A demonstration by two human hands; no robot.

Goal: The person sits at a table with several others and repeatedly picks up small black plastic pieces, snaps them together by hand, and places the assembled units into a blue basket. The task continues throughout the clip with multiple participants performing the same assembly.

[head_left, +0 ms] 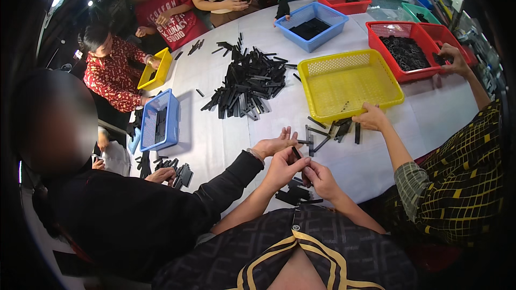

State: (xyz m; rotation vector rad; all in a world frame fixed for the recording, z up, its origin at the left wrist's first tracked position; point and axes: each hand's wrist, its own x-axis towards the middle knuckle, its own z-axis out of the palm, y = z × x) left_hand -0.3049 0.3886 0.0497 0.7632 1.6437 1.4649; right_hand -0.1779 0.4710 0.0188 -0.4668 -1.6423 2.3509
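Both of the person's hands meet just above the near edge of the white worktop [215, 91]. The left hand [282, 169] pinches a small black strip [296, 152] between thumb and fingertips. The right hand [321, 178] is curled, with its fingers pressed together around the low end of the same strip or another dark piece; I cannot tell which. The two hands touch each other.

The black strip is long and thin. Its long side runs from low right, down by the hands, to high left, and its free end points up and away toward the far side of the worktop. It is tilted, not flat.

Right under the hands lies a little heap of black pieces [294, 194]. A few loose black strips [322, 133] lie just beyond, near a yellow basket [348, 83]. A neighbour's hand [275, 144] in a black sleeve rests spread open very close on the left. Another neighbour's hand [371, 117] holds the yellow basket's near rim. A big pile of black strips [248, 83] sits in the middle of the worktop.

The strip could slip, I think, since only the fingertips hold it, and it would drop among the look-alike pieces below. The neighbour's spread hand is so close that a bump could knock the strip loose.
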